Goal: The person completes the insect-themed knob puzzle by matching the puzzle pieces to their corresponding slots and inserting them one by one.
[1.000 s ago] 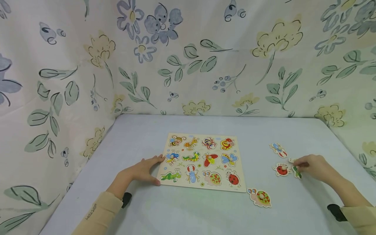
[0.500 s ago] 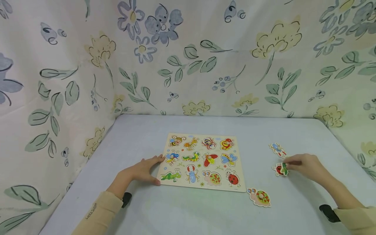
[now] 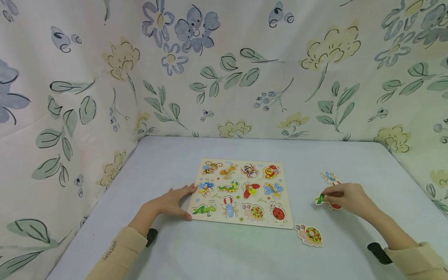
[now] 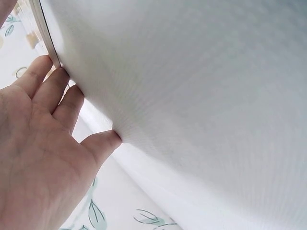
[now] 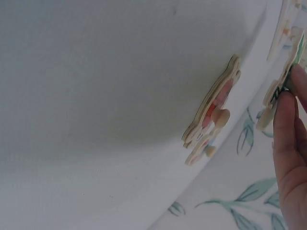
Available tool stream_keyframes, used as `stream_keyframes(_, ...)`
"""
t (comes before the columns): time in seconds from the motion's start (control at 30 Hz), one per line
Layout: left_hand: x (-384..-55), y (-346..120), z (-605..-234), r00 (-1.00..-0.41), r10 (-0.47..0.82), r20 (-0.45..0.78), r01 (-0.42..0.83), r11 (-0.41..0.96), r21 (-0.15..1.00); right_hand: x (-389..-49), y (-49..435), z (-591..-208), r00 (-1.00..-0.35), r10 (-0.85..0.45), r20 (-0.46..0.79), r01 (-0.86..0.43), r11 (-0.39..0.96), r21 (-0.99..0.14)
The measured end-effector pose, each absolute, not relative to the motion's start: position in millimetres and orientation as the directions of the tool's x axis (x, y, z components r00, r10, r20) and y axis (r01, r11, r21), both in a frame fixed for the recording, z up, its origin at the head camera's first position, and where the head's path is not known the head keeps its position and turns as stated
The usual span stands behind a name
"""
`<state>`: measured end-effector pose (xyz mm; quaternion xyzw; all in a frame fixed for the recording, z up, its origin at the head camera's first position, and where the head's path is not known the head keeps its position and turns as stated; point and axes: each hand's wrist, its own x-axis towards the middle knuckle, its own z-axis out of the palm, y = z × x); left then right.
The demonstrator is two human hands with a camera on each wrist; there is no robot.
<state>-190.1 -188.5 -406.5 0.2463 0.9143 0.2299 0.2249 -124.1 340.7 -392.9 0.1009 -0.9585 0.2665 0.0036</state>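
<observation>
In the head view my left hand [image 3: 171, 203] lies at the left edge of a wooden insect peg puzzle board [image 3: 210, 219], thumb and fingers spread and touching it. My right hand [image 3: 350, 198] pinches the knob of a green grasshopper puzzle piece [image 3: 319, 199]. The right wrist view shows this grasshopper piece [image 5: 268, 103] raised off the table, tilted, between thumb and finger. Below the hand a ladybug piece [image 3: 335, 206] is partly covered. Behind it lies a stag beetle piece [image 3: 328, 176], its red jaws partly hidden by the fingers.
A snail piece [image 3: 309, 235] lies just off the board's lower right corner. Knobbed pieces sit in the board's upper two rows; the bottom row shows pictures without knobs. The white table [image 3: 224, 256] ends at a floral cloth [image 3: 224, 112] behind and at the sides.
My right hand has lifted the grasshopper piece from beside the ladybug piece and carried it left over it. The left hand and the board have stayed put.
</observation>
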Motion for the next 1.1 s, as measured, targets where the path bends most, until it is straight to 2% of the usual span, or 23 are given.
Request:
stream_keyframes(0.3,-191,-187,-407,-0.783,0.539,-0.309,0.344,0.790,0.508,-126,324,-393,-0.964,-0.236,0.125,-0.267,0.836,-0.480)
stream_keyframes(0.8,-191,-187,-406,-0.783,0.536,-0.317,0.335,0.791,0.512,-134,284,-395,-0.959,-0.276,0.060,-0.258,0.772,-0.581)
stream_keyframes(1.1,-191,-187,-406,-0.783,0.535,-0.317,0.334,0.792,0.511,-142,247,-398,-0.908,-0.418,0.028,-0.342,0.701,-0.626)
